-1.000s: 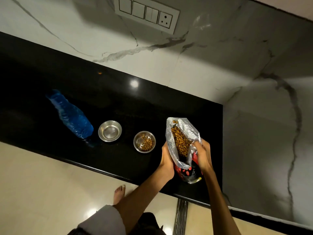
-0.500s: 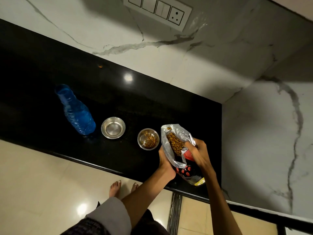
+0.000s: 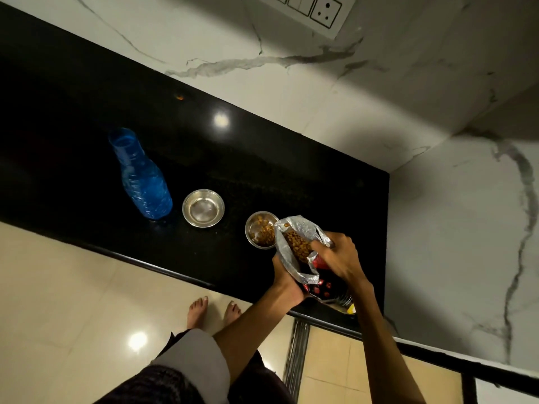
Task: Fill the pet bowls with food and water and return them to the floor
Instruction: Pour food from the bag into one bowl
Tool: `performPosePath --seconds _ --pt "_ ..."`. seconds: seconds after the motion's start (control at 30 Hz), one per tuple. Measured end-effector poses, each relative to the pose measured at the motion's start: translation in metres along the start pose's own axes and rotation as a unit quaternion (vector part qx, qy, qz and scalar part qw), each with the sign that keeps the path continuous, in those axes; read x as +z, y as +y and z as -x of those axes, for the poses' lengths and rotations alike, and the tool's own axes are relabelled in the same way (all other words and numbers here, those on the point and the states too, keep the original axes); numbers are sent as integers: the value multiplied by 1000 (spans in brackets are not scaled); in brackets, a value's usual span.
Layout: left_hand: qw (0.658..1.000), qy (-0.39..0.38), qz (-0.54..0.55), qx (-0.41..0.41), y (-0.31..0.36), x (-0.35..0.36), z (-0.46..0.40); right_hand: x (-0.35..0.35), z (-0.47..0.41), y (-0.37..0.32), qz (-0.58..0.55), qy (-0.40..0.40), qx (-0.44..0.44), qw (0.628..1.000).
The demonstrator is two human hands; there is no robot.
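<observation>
Two small steel bowls stand on the black counter point(image 3: 87, 112). The left bowl point(image 3: 203, 208) holds no kibble. The right bowl point(image 3: 260, 230) has brown kibble in it. An open pet food bag point(image 3: 297, 246), silver inside and red and black outside, is tilted with its mouth over the right bowl's edge. My left hand point(image 3: 287, 282) grips the bag from below and behind. My right hand point(image 3: 339, 258) pinches its upper right rim. A blue plastic water bottle point(image 3: 140, 176) with no cap stands left of the bowls.
A marble wall with a switch and socket plate point(image 3: 318, 8) runs behind the counter, and another marble wall closes its right end. Beige floor tiles, my bare feet point(image 3: 213, 312) and a metal floor drain strip point(image 3: 296, 357) lie below the counter's front edge.
Both hands have tipped the bag leftwards, so its mouth now reaches over the right bowl. There is more kibble in that bowl than before.
</observation>
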State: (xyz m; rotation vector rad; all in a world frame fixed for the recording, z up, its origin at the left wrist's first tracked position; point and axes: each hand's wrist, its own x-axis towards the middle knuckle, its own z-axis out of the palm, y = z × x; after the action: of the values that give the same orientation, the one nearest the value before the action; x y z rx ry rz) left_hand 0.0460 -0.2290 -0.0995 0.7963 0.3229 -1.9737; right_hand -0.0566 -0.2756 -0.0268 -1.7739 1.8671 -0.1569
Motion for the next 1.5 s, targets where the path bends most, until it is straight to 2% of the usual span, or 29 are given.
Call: performPosePath --seconds 0.27,0.5,0.73,1.0,1.5 --pt "998 41 38 -35 -5 -9 -7 8 2 -9 21 1 -4 1000" --pt "997 40 7 -65 -5 -10 -1 12 -2 -5 47 -11 -17 999" --pt "993 80 21 -84 -5 -6 1 14 -1 -10 58 5 -19 998" --pt "993 71 73 -67 -7 -6 2 19 -6 -2 81 20 -13 996" --pt "989 110 43 -84 0 5 11 17 -7 -6 87 31 -32 995"
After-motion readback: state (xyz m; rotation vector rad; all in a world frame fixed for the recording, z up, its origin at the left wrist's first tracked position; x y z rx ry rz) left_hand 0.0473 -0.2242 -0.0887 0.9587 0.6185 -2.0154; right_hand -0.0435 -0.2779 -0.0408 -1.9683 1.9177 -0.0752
